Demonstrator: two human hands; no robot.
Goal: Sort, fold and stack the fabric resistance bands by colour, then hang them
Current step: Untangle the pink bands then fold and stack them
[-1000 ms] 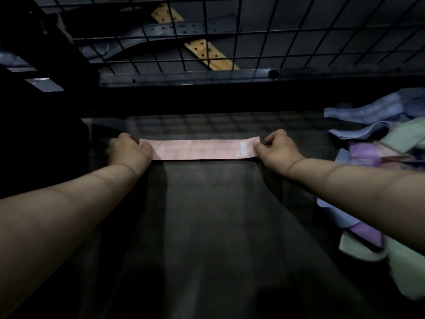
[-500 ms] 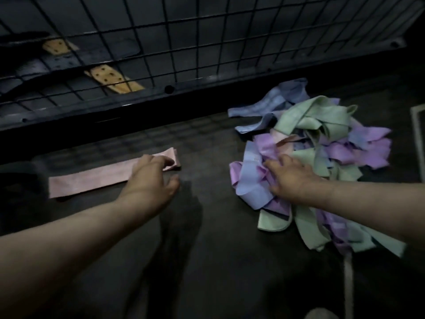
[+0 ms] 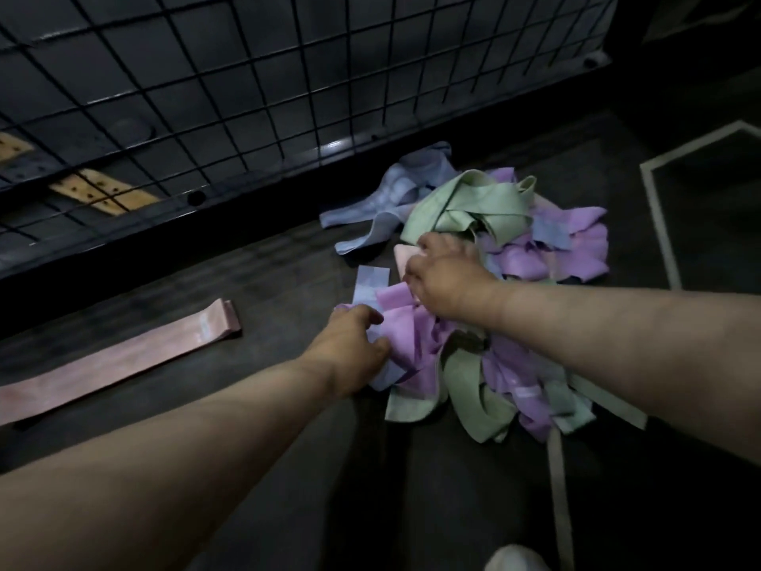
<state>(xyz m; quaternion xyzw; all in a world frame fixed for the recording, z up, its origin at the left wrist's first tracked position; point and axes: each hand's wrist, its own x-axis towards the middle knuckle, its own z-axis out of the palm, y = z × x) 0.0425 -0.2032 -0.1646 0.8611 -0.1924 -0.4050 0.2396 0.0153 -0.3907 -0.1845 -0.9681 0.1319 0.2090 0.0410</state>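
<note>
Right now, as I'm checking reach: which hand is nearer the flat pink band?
Left. The left hand is at the left edge of the pile, just right of the pink band; the right hand is in the pile, farther right.

Floor [image 3: 267, 282] runs near to far. Wire grid [image 3: 247, 96] stands along its far edge, left to right. Behind grid, far left: 2 perforated strips [image 3: 109, 195]. 1 flat band [image 3: 119, 360] lies on floor at left, alone, apart from band pile [image 3: 494, 224], which sits right of ctr, just near of grid. Both hands on pile's near-left side: left hand [image 3: 350, 348] at its near-left edge, right hand [image 3: 444, 278] farther in & right of it, on top. Forearms come in from near side, 1 left, 1 right. Taped outline [image 3: 659, 224] on floor far right, beside pile. Shoe tip [image 3: 514, 558] at near edge, near of pile.
</note>
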